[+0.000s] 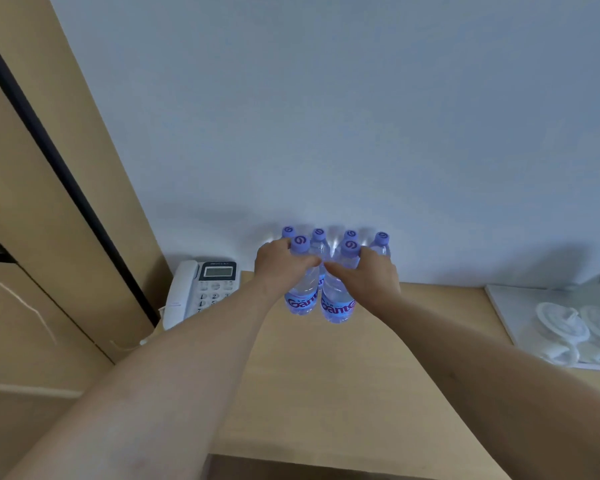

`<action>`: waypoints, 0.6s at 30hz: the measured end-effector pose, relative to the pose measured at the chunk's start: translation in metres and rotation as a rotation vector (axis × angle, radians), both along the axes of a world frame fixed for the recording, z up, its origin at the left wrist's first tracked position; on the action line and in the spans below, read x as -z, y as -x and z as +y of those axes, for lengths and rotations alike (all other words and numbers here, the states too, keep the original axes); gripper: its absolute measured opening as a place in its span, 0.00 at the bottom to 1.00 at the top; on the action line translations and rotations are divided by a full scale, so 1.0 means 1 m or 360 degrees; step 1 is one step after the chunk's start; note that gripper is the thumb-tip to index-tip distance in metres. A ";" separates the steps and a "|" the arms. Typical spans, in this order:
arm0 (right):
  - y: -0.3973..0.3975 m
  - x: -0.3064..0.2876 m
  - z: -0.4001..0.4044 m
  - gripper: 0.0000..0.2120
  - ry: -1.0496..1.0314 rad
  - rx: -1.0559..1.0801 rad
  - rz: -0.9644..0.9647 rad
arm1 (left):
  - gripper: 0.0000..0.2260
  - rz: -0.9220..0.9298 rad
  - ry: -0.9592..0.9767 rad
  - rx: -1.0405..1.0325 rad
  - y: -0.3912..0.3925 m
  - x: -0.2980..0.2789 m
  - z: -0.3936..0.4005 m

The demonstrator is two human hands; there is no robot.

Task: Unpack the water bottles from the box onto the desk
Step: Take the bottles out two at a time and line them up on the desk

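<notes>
Head view, looking down over my two bare forearms to a cluster of clear plastic water bottles with purple screw caps, standing upright at the back of a light wooden desk (326, 393), close against a pale blue-white wall (326, 116). Six caps show, in two rows: four in the row by the wall, two in the nearer row.

My left hand (281, 263) is curled round the shoulder of the front left bottle (302, 299), just under its cap, fingers wrapped toward the middle. My right hand (371, 277) is curled the same way round the front right bottle (338, 306). My fingertips nearly meet between the two bottles. Both front bottles carry a blue label with red lettering, and their bases appear to sit on the desk, though I cannot tell for certain that they touch it. The back row of bottles (318, 242) stands just behind my hands, partly hidden by them; the one furthest right (381, 242) shows beside my right knuckles.

To the left of the bottles, near the desk's back corner, lies a white corded desk telephone (201, 289) with a grey display and number keys. Left of that rises a tan wooden panel (32, 202) with a dark vertical strip. At the far right of the desk lies a white tray (506, 317) holding white ceramic cups (561, 327).
</notes>
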State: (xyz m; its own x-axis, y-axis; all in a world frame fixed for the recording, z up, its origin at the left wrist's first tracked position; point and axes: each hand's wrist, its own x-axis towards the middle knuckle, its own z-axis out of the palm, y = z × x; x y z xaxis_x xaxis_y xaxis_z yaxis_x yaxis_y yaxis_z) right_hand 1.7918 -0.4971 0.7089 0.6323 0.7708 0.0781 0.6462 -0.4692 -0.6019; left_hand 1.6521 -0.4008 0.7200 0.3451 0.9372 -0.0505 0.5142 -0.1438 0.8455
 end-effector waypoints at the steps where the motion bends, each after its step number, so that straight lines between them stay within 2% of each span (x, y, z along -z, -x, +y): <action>1: 0.001 0.006 0.008 0.27 0.0010 -0.0001 0.0036 | 0.15 0.0008 0.0002 -0.0005 0.001 0.007 0.010; 8: 0.001 0.046 0.056 0.22 0.0059 -0.0007 0.0163 | 0.18 0.0099 -0.0008 -0.0014 -0.001 0.049 0.062; 18: -0.003 0.082 0.090 0.21 0.0076 0.0017 0.0278 | 0.14 0.0177 0.0071 0.0009 -0.008 0.088 0.095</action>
